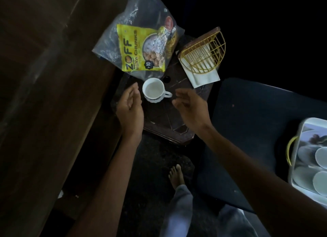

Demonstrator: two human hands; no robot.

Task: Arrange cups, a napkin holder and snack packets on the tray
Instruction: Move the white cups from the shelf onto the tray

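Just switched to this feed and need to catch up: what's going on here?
A person stands over a dark brown surface with both hands empty. The left hand and right hand hover on either side of a white cup, neither touching it. Beyond the cup lie a yellow snack packet inside a clear plastic bag and a yellow wire napkin holder with white napkins. More white crockery sits in a white tub at right.

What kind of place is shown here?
Probably a dim room at home: a white cup and a snack packet on a small dark table, a cushioned seat beside it, a bare foot below.
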